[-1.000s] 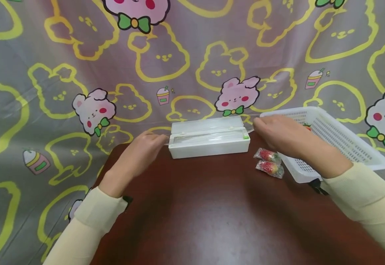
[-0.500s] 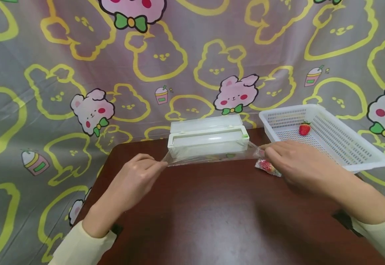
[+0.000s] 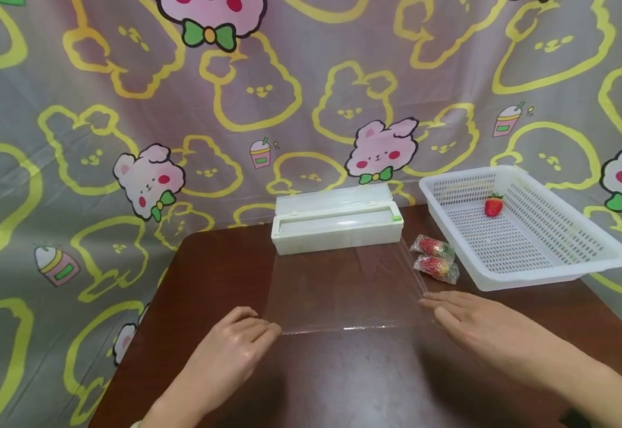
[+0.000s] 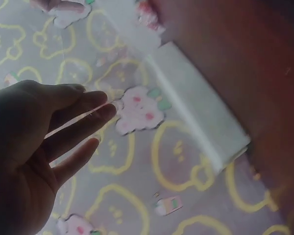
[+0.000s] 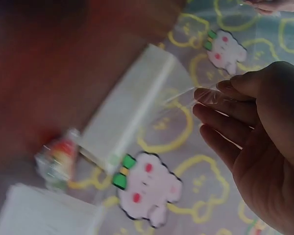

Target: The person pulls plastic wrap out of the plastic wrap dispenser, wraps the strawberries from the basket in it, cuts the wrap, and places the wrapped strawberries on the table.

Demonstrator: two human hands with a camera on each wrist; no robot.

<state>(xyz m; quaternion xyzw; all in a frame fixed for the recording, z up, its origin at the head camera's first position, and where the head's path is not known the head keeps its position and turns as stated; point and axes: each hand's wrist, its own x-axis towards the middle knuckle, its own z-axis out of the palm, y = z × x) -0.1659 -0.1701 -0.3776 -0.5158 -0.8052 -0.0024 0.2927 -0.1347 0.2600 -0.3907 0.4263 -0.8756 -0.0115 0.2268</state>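
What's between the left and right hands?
A spread sheet of clear film, pinched on either side by the left hand and the right hand; the head view shows it.

Behind everything hangs a grey patterned cloth (image 3: 289,77), sweeping from eight o'clock over the top to four, its folds softly creased. Yellow outlined figures cover it. Pink rabbits with green bows appear too: one at eleven o'clock (image 3: 211,12) (its head cropped by the upper edge), one just past nine (image 3: 150,178), one between one and two (image 3: 382,148). Small printed cups sit near nine (image 3: 56,264), between ten and eleven (image 3: 261,153), and at two (image 3: 507,120). The dark reddish-brown table (image 3: 220,261) has a rounded corner near nine and a pale glare toward six. At three o'clock stands a white slotted basket (image 3: 556,274).
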